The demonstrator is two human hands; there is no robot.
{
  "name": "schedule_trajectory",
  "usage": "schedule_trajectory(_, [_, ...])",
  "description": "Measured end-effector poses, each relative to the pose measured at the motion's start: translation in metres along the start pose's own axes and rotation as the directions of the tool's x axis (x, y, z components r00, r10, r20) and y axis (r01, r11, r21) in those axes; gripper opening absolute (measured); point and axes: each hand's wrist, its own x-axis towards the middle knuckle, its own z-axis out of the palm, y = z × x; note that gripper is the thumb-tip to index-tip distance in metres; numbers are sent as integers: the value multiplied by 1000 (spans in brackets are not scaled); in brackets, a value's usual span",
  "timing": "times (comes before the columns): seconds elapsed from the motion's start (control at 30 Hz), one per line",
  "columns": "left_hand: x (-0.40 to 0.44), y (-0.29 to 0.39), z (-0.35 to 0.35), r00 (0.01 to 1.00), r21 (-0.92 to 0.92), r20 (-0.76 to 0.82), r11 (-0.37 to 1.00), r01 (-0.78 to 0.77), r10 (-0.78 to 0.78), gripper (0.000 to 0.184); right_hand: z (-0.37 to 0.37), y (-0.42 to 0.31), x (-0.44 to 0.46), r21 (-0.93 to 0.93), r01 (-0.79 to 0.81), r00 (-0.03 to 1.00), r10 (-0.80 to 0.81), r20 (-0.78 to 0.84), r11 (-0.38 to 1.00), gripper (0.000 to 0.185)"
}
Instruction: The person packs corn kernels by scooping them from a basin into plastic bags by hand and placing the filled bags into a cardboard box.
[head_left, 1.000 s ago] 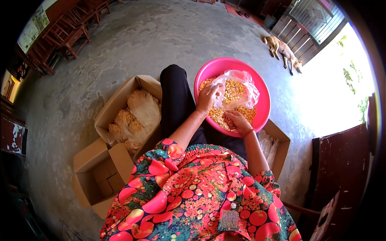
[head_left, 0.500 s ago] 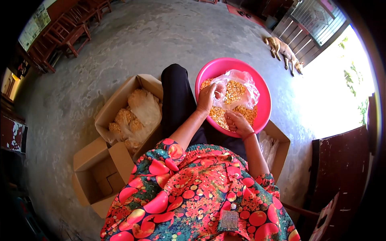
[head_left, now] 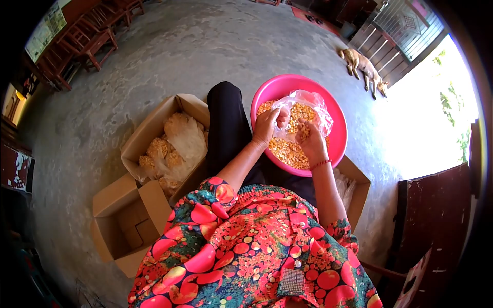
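Note:
A pink basin (head_left: 340, 138) rests on my lap with loose yellow corn kernels (head_left: 287, 153) inside. Within it lies a clear plastic bag (head_left: 321, 109), its mouth open and kernels showing in it. My left hand (head_left: 267, 126) is closed on the bag's left edge. Over the bag's opening, my right hand (head_left: 312, 142) is cupped with its fingers curled round some corn kernels. A red bracelet circles my right wrist.
On the left, a cardboard box (head_left: 136, 146) holds filled plastic bags (head_left: 174, 149), beside another open box (head_left: 110, 197). A third box (head_left: 359, 179) with plastic bags is at the right. A dog (head_left: 363, 65) lies near the doorway; wooden chairs (head_left: 90, 43) line the upper left.
My right hand has risen from the loose kernels at the basin's near side to the bag's opening, now with kernels in it. My left hand keeps its hold on the bag.

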Motion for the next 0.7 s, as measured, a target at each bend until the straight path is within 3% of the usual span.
schedule_trajectory(0.07, [0, 0, 0, 1000, 7, 0, 1000, -1, 1, 32, -5, -4, 12, 37, 33, 995, -36, 93, 999, 23])
schedule_trajectory(0.1, [0, 0, 1, 1000, 13, 0, 1000, -1, 1, 32, -3, -7, 12, -573, 437, 897, -385, 218, 694, 24])
schedule_trajectory(0.13, [0, 1, 1, 1000, 14, 0, 1000, -1, 1, 32, -1, -9, 13, -817, 575, 689, -509, 515, -48, 26])
schedule_trajectory(0.17, [-1, 1, 1, 1000, 14, 3, 1000, 2, -2, 32, -9, -6, 26, -814, 567, 738, -516, 434, 127, 28])
schedule_trajectory(0.2, [-1, 2, 1, 1000, 14, 6, 1000, 6, -6, 33, -7, -7, 30, -814, 567, 739, -516, 434, 128, 28])
schedule_trajectory(0.23, [-1, 2, 0, 1000, 14, 4, 1000, 7, -7, 33, -4, -8, 34, -627, 443, 874, -464, 143, 641, 27])
schedule_trajectory(0.27, [-1, 3, 1, 1000, 12, 6, 1000, 6, -6, 33, -3, -8, 36, -215, 224, 966, -246, -79, 951, 26])
schedule_trajectory(0.33, [-1, 3, 1, 1000, 8, 7, 1000, 4, -5, 33, 8, -12, 19, -327, 230, 949, -286, -135, 917, 24])
schedule_trajectory(0.4, [-1, 2, 1, 1000, 6, -8, 1000, 26, -26, 33, 6, -15, 8, -287, 143, 983, -104, 148, 947, 24])
schedule_trajectory(0.47, [-2, 2, 2, 999, -19, -13, 999, 35, -36, 30, -4, -12, -6, -322, 128, 982, -76, 170, 938, 25])
schedule_trajectory(0.53, [-3, 3, 1, 999, -39, -18, 998, 44, -45, 27, -15, -7, -14, -631, 31, 946, 181, 268, 775, 25])
schedule_trajectory(0.63, [-4, 6, 3, 998, -35, 10, 998, 58, -58, 22, -21, 12, -26, -859, 2, 966, 221, 135, 513, 19])
schedule_trajectory(0.7, [-4, 2, 2, 998, -21, 17, 998, 53, -53, 21, -38, 26, -19, -972, 103, 975, 173, 141, 213, 23])
